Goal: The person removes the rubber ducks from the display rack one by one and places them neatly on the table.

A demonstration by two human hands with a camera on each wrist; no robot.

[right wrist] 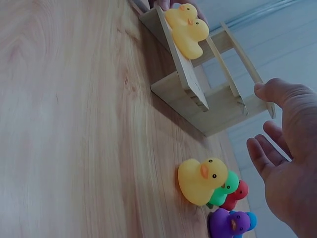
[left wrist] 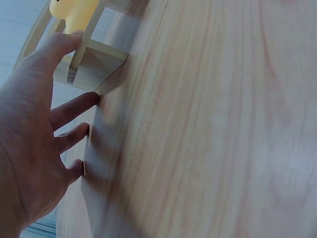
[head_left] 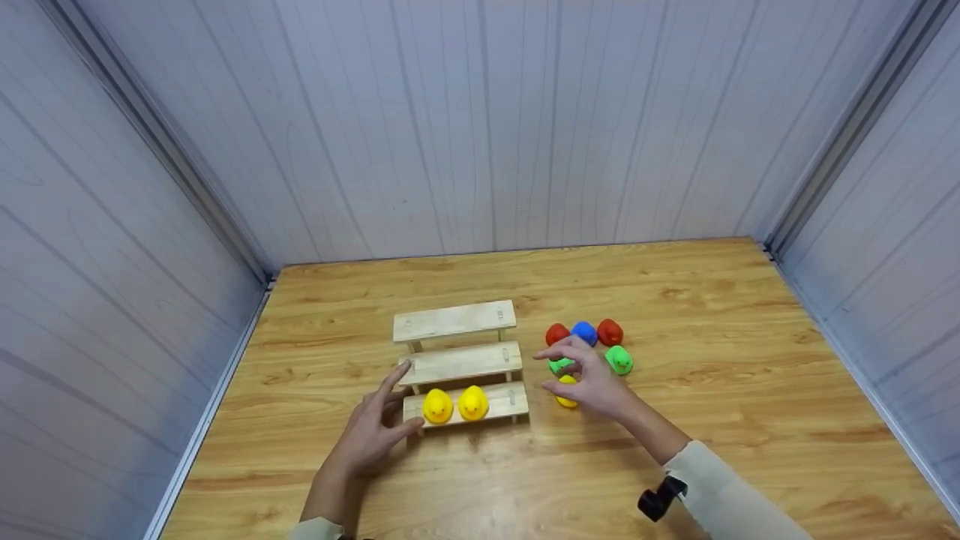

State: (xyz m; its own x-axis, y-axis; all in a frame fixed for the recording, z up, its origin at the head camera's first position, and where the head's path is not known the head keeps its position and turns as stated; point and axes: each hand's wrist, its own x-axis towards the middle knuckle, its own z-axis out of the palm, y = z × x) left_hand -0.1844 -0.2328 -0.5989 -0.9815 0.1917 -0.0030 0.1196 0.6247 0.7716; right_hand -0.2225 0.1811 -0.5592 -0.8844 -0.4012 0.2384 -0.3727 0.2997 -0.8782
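Note:
A three-step wooden rack [head_left: 459, 365] stands on the table, with two yellow rubber ducks [head_left: 438, 406] [head_left: 473, 403] side by side on its lowest step. My left hand [head_left: 369, 431] is at the rack's left end. Its thumb touches the front edge of the lowest step in the left wrist view, and the other fingers spread beside the rack's end. Over the loose ducks, my right hand [head_left: 592, 379] hovers with thumb and fingers apart, holding nothing. Below it sits a third yellow duck [right wrist: 200, 181], partly covered by the hand in the head view.
Right of the rack are red ducks [head_left: 610, 331] [head_left: 557, 334], a blue duck [head_left: 584, 333] and green ducks [head_left: 619, 360] [head_left: 560, 367]. A purple duck [right wrist: 229, 223] shows in the right wrist view. Pale panel walls [head_left: 487, 135] enclose the wooden table [head_left: 720, 337] at back and sides.

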